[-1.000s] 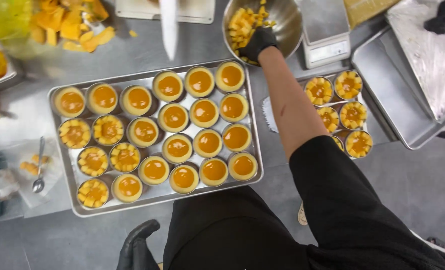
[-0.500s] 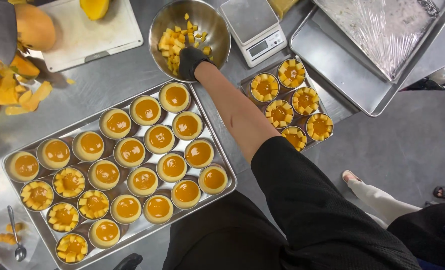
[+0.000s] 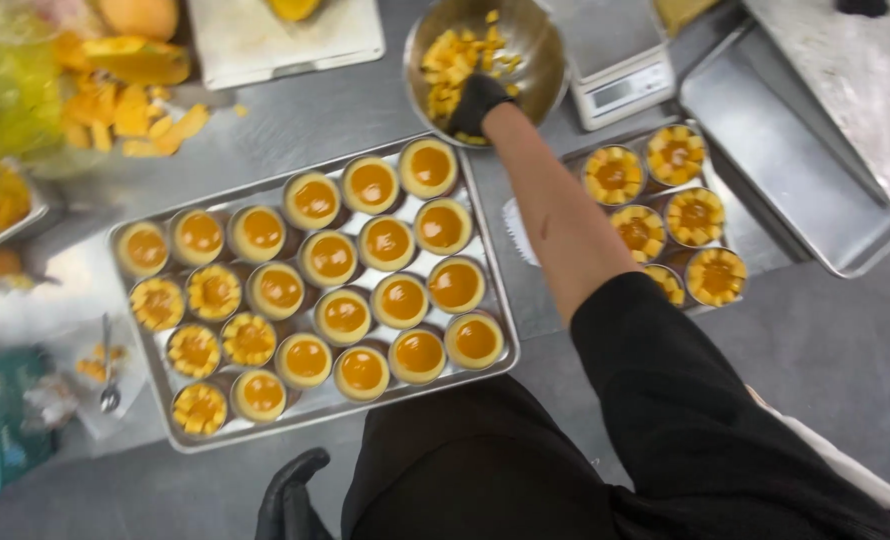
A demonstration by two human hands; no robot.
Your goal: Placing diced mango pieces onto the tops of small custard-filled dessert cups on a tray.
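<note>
On the steel tabletop (image 3: 295, 125), your black-gloved right hand (image 3: 477, 100) is clenched on yellow fruit cubes (image 3: 450, 62) inside the round metal bowl (image 3: 540, 60); next, carry them to the untopped orange custard cups (image 3: 385, 240) in the tray (image 3: 500, 290). Your left hand (image 3: 290, 495) hangs released.

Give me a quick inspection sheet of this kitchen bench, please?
Surface: grey steel worktop.
Job's things: round steel bowl of yellow fruit cubes; steel baking tray of orange-filled cups, six topped with cubes.
Clutter: white digital scale, white cutting board, fruit peelings, spoon, smaller tray of topped cups.
Grippers: black-gloved right hand inside bowl; black-gloved left hand low, empty.
Cables: nothing seen.
Surroundings: empty steel trays.
</note>
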